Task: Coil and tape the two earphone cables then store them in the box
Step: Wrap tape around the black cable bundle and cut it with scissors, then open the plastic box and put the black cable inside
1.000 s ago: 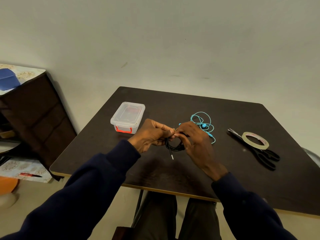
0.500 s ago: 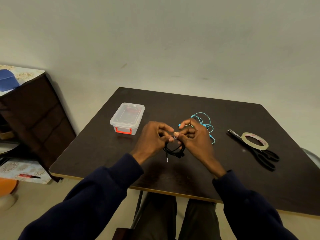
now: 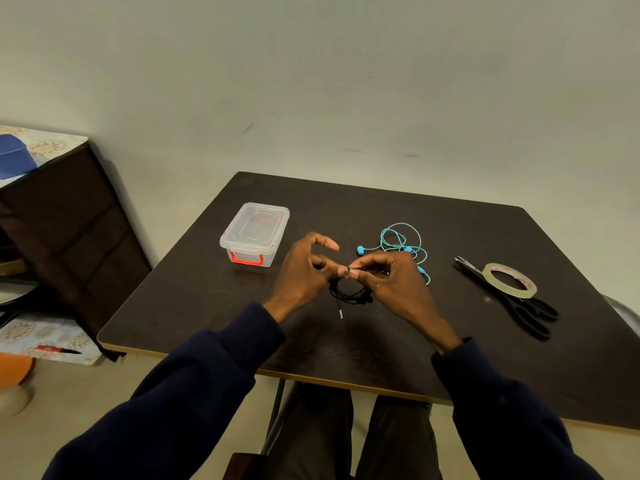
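Black earphone cable [image 3: 349, 295] is hanging coiled above the desk's [image 3: 346, 351] centre, the left hand [image 3: 300, 276] and right hand [image 3: 393, 284] both pinching its top, seemingly gathering loops for taping, with the tape roll [image 3: 509, 280] lying at three o'clock, the blue earphones [image 3: 403, 241] at one and the lidded box [image 3: 254, 233] waiting at eleven.

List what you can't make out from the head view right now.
Head view only.
1. Tape on the black cable or not: fingertips of the left hand and right hand cover the pinched spot, too small.
2. Blue cable: its near end runs behind the right hand.
3. Box contents: blurred by the cloudy lid.
4. Scissors: middle lies under the tape roll.
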Motion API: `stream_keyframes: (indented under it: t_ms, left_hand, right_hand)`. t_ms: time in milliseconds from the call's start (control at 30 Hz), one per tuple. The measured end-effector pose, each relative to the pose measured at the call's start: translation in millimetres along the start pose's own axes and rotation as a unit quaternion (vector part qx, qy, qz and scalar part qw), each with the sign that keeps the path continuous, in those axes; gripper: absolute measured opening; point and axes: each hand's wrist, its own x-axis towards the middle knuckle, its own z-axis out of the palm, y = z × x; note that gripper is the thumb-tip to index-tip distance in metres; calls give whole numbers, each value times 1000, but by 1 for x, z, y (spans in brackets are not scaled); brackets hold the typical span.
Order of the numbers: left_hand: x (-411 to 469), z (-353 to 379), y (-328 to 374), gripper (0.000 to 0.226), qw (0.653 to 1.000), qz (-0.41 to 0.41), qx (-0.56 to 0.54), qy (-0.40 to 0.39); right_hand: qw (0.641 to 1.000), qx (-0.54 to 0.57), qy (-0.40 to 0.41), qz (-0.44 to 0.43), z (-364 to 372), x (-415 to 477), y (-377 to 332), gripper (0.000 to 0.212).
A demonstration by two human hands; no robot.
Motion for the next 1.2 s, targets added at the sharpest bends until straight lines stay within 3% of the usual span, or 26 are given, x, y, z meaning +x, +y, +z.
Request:
stream_keyframes:
  t_ms: [233,333,400,500,567,667,767,900,1200]
  left_hand:
    - [-3,6,-7,36,994,-48,-95,18]
    - [-4,9,-16,33,995,-42,-77,47]
    - [-5,2,-25,27,991,0,-25,135]
    - [-3,-25,-40,25,956,55,27,287]
    - [3,-44,-52,31,931,29,86,354]
    - [20,-66,-67,54,897,-95,83,424]
    - [34,-81,-75,68,909,-199,-24,364]
    - [38,-83,-80,45,929,-182,-95,308]
    - [36,-75,-79,47,938,-182,-123,269]
  right_hand:
    - [987,114,-30,113,-4,0,4,10]
    - [983,124,-9,134,-3,-1,6,8]
    - [982,127,13,142,-5,-2,10,9]
    - [978,129,31,160,-10,-3,15,9]
    - [975,132,43,173,-13,-3,18,10]
    - [971,146,58,181,-16,-1,21,10]
    - [968,156,60,186,-19,0,22,11]
    - [968,154,66,184,-22,3,20,10]
    - [969,153,70,179,-21,10,15,7]
